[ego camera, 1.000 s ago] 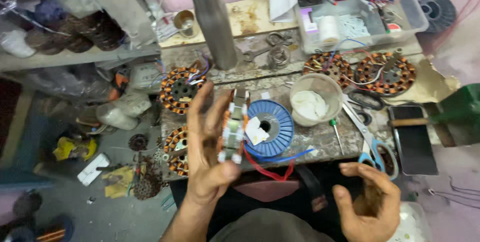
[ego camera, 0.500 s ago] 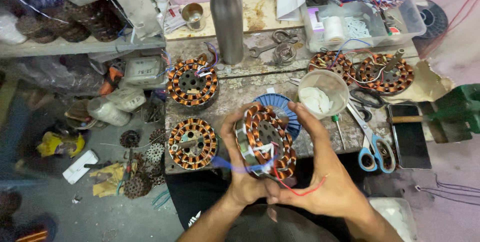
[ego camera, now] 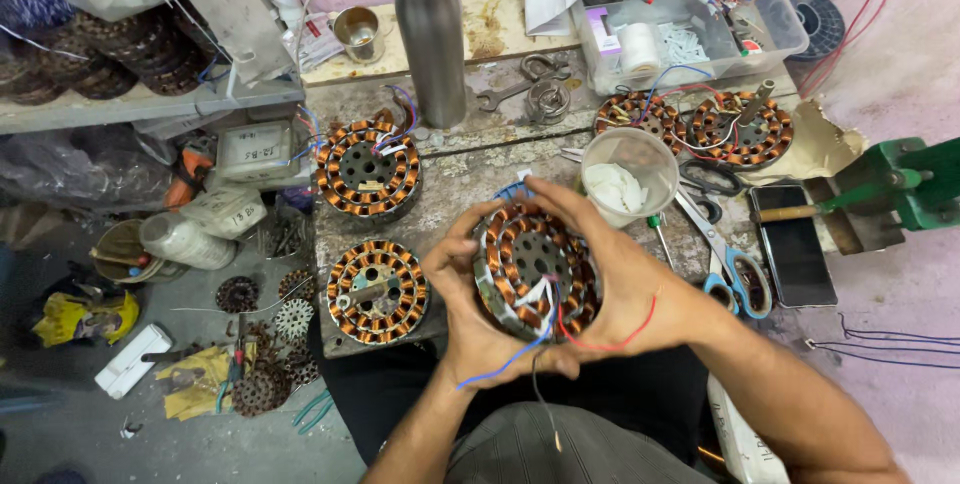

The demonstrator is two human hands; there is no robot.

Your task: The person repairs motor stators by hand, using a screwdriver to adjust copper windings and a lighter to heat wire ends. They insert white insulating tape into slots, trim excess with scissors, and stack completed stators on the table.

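A cluttered stone bench (ego camera: pixel 470 174) carries wound stators; above its near edge both hands, left hand (ego camera: pixel 470 314) and right hand (ego camera: pixel 625 279), clasp a copper-wound stator (ego camera: pixel 530 269); red and blue wires (ego camera: pixel 590 339) trail from it.

Both hands cradle a wound stator (ego camera: pixel 535 269) with copper coils, tilted face-up over the near edge of the stone bench (ego camera: pixel 470 179). The left hand (ego camera: pixel 470 309) cups it from nine o'clock, and the right hand (ego camera: pixel 625 274) wraps it from three o'clock, fingers curled over the far rim. Blue, red and dark lead wires (ego camera: pixel 560 339) trail from its six o'clock side toward the lap. Two more stators lie on the bench at nine (ego camera: pixel 378 291) and eleven o'clock (ego camera: pixel 367 169) of it. A white plastic cup (ego camera: pixel 629 174) stands at one o'clock, blue-handled scissors (ego camera: pixel 725 264) at three, and a steel flask (ego camera: pixel 428 29) rises at twelve.
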